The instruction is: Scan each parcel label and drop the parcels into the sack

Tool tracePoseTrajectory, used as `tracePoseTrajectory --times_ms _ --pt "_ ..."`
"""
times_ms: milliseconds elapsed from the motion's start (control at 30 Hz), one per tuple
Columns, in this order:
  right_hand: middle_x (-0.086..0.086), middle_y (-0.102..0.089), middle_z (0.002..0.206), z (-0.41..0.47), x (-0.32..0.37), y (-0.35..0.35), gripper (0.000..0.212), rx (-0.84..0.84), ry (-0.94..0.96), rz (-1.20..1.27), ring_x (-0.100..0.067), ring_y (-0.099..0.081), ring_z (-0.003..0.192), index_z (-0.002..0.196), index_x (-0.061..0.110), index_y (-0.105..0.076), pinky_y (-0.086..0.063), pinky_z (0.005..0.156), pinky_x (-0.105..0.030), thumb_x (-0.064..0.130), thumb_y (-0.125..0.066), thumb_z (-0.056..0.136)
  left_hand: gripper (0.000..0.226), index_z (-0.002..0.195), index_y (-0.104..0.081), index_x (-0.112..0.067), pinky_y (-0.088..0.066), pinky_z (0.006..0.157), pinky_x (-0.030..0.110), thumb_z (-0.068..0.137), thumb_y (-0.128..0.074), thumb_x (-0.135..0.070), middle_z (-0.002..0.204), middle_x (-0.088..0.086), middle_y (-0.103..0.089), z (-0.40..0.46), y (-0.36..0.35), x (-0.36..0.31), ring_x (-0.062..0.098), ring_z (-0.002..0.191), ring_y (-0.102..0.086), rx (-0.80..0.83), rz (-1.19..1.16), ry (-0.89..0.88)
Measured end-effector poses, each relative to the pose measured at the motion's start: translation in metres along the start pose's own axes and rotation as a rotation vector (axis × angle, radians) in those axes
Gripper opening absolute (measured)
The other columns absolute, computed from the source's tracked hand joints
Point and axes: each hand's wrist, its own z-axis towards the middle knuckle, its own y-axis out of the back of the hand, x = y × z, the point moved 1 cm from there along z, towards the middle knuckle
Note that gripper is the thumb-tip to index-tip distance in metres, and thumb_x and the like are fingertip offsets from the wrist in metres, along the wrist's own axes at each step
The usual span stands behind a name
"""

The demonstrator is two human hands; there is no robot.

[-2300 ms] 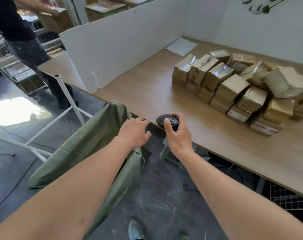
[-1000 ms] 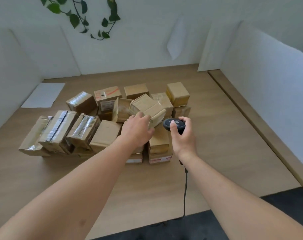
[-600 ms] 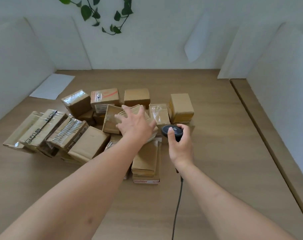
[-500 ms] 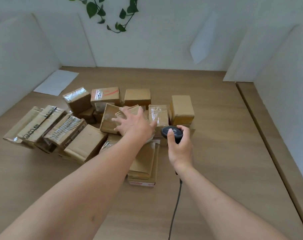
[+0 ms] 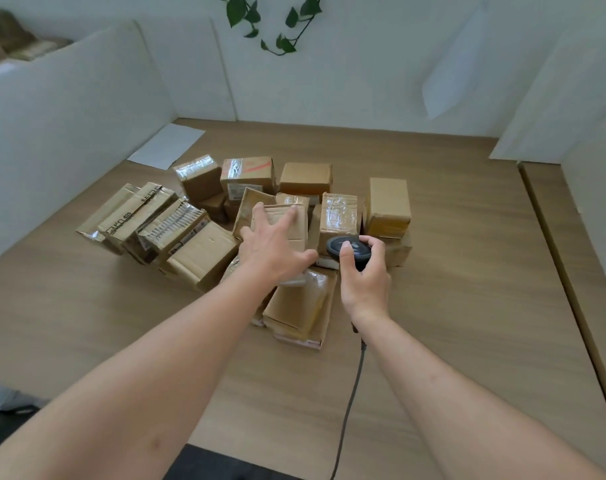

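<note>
Parcel-sorting station: cardboard parcels (image 5: pixel 305 178), white partitions (image 5: pixel 69 109).

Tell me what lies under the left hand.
The left hand is spread over a brown cardboard parcel atop the pile. More parcels show below its wrist, but the palm covers that parcel's near face, so any label there is hidden.

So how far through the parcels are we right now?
Nothing in view shows a finished parcel; the sack is out of frame. In hand: the right hand grips the scanner, and the left hand reaches with spread fingers onto a parcel atop the pile. Left: that one and the whole pile of boxes on the table remain unscanned.
</note>
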Motion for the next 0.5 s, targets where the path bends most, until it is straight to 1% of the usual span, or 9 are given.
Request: tracePoseTrajectory --times_ms 67,133,167,200,267,300,367,500 --pt "0.009 -0.065 0.105 -0.013 0.004 -0.002 0.036 0.013 -0.005 0.004 -0.013 -0.058 0.091 0.138 0.025 -0.054 -0.035 0.078 -0.023 0.044 -0.059 0.108 0.096 0.163 -0.021 -0.047 -0.038 0.115 0.058 0.083 -0.070 -0.067 0.172 0.006 0.001 -0.015 0.004 0.014 0.053 0.147 -0.027 0.012 -0.011 -0.023" --pt "0.013 -0.062 0.100 -0.030 0.008 -0.006 0.035 0.025 -0.002 -0.002 -0.004 -0.056 0.085 0.138 0.026 -0.054 -0.035 0.076 -0.022 0.044 -0.058 0.108 0.096 0.162 -0.022 -0.047 -0.037 0.116 0.058 0.082 -0.071 -0.068 0.172 0.005 0.001 -0.031 0.007 0.029 0.053 0.148 -0.026 0.022 -0.020 -0.041" --pt "0.013 -0.062 0.100 -0.039 0.010 -0.009 0.035 0.029 0.002 -0.006 -0.002 -0.057 0.085 0.138 0.026 -0.053 -0.036 0.077 -0.023 0.044 -0.058 0.109 0.096 0.162 -0.023 -0.047 -0.036 0.116 0.057 0.082 -0.071 -0.068 0.172 0.005 0.001 -0.038 0.009 0.037 0.053 0.149 -0.026 0.027 -0.019 -0.049" --pt "0.011 -0.063 0.102 -0.048 0.011 -0.012 0.035 0.032 0.005 -0.011 -0.005 -0.058 0.086 0.138 0.027 -0.053 -0.037 0.078 -0.024 0.045 -0.058 0.109 0.096 0.162 -0.023 -0.048 -0.035 0.117 0.057 0.081 -0.071 -0.069 0.173 0.006 0.001 -0.045 0.010 0.045 0.052 0.149 -0.025 0.032 -0.015 -0.057" --pt "0.006 -0.065 0.109 -0.067 0.014 -0.019 0.036 0.031 0.011 -0.026 -0.016 -0.059 0.094 0.139 0.028 -0.052 -0.039 0.082 -0.029 0.047 -0.056 0.108 0.096 0.162 -0.023 -0.049 -0.034 0.117 0.057 0.081 -0.071 -0.070 0.173 0.007 0.000 -0.059 0.014 0.062 0.051 0.149 -0.026 0.039 -0.004 -0.077" --pt "0.005 -0.065 0.111 -0.078 0.016 -0.023 0.036 0.027 0.013 -0.033 -0.019 -0.059 0.098 0.139 0.029 -0.052 -0.040 0.083 -0.030 0.048 -0.056 0.108 0.096 0.162 -0.024 -0.049 -0.034 0.117 0.057 0.081 -0.071 -0.070 0.174 0.007 -0.001 -0.065 0.015 0.070 0.051 0.149 -0.027 0.039 -0.001 -0.092" --pt "0.005 -0.066 0.111 -0.099 0.017 -0.032 0.036 0.007 0.013 -0.037 -0.020 -0.059 0.100 0.139 0.029 -0.053 -0.041 0.083 -0.031 0.048 -0.056 0.108 0.095 0.161 -0.025 -0.048 -0.036 0.117 0.057 0.080 -0.071 -0.069 0.173 0.007 -0.004 -0.078 0.017 0.088 0.049 0.148 -0.029 0.036 -0.003 -0.122" --pt "0.006 -0.066 0.110 -0.144 0.013 -0.051 0.035 -0.032 -0.006 -0.042 -0.017 -0.059 0.098 0.137 0.026 -0.054 -0.040 0.082 -0.028 0.046 -0.058 0.108 0.094 0.160 -0.028 -0.049 -0.040 0.116 0.057 0.079 -0.073 -0.067 0.171 0.005 -0.008 -0.103 0.017 0.122 0.048 0.147 -0.029 0.058 -0.013 -0.168"
